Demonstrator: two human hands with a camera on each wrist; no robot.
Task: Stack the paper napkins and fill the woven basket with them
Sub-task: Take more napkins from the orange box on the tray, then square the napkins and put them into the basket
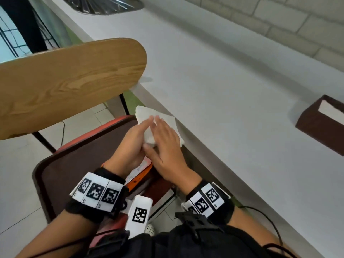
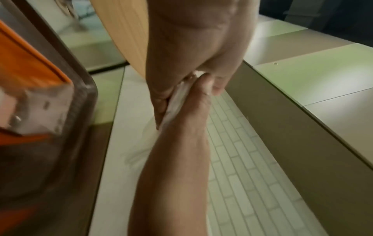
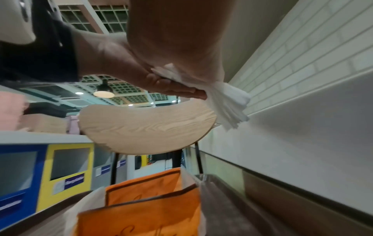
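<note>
A stack of white paper napkins (image 1: 147, 112) is held in the air between my two hands, just off the table's near edge. My left hand (image 1: 136, 135) holds it from the left, its fingers (image 3: 181, 92) lying flat under the sheets. My right hand (image 1: 164, 135) covers it from the right, its thumb tucked at the stack's near corner. The free corners of the napkins (image 3: 228, 105) fan out beyond the fingers. The dark brown woven basket (image 1: 316, 127) stands on the table at the far right, with white napkins (image 1: 329, 110) inside it.
Below my hands a brown tray (image 1: 74, 164) lies on a red chair seat, carrying an orange packet (image 1: 141, 175). The chair's wooden back (image 1: 65, 81) rises to the left. The white table (image 1: 223, 81) runs along a brick wall (image 1: 279, 17).
</note>
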